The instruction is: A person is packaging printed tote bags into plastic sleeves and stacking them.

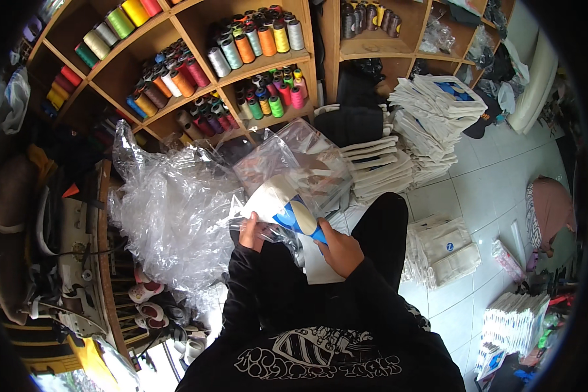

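A folded cream cloth item with a blue print (277, 199), maybe a cloth bag, slants across the space between my hands. My right hand (341, 249) grips its lower right end, fingers wrapped round the blue part. At the other end, my left hand (249, 234) is closed on a clear plastic bag (237, 208), its thumb pointing up. Part of the cloth seems to lie inside or behind that plastic; I cannot tell which. Just beyond lie flat clear plastic sleeves (300, 157). Below my right hand a white flat piece (320, 269) rests by my lap.
Crumpled clear plastic (170, 215) heaps at my left. Thread spools (245, 49) fill wooden shelves (242, 75) ahead. Stacked cream cloth bags (431, 124) stand at far right, with another pile (444, 251) on the tiled floor. A person (550, 212) is at the right edge.
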Action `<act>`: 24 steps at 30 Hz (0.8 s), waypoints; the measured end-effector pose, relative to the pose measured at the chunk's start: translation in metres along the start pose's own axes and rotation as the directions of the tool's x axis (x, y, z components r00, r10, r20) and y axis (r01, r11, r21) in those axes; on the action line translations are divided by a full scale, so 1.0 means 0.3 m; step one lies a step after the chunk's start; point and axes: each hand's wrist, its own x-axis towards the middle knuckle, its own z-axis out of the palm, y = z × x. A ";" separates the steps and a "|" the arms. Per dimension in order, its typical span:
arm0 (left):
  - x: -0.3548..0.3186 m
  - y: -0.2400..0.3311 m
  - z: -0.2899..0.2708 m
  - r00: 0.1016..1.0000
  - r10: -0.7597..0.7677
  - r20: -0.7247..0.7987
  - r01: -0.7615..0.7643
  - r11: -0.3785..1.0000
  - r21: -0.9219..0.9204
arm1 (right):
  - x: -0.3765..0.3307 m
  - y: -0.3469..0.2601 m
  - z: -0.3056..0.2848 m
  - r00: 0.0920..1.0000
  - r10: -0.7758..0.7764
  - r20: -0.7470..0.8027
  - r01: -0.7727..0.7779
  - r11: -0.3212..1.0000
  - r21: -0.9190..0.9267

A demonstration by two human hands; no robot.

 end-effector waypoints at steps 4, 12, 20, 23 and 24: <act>0.042 0.027 0.078 0.990 -0.138 0.004 0.138 0.989 0.050 | -0.004 0.026 -0.005 0.999 0.040 -0.037 -0.044 0.995 -0.093; 0.118 0.059 0.137 0.893 -0.435 -0.114 0.448 0.837 0.315 | 0.043 0.049 0.006 0.981 0.156 -0.112 -0.172 0.973 -0.156; -0.027 -0.068 0.228 0.868 0.493 -0.067 -0.142 0.374 0.916 | 0.173 0.078 0.026 0.970 0.240 -0.036 -0.243 0.952 -0.185; -0.018 -0.143 0.236 0.818 0.574 0.035 -0.264 0.321 0.910 | 0.199 0.071 0.044 0.968 0.251 0.024 -0.236 0.938 -0.255; -0.014 -0.159 0.232 0.795 0.599 0.096 -0.311 0.266 0.912 | 0.204 0.074 0.056 0.969 0.246 0.023 -0.232 0.938 -0.258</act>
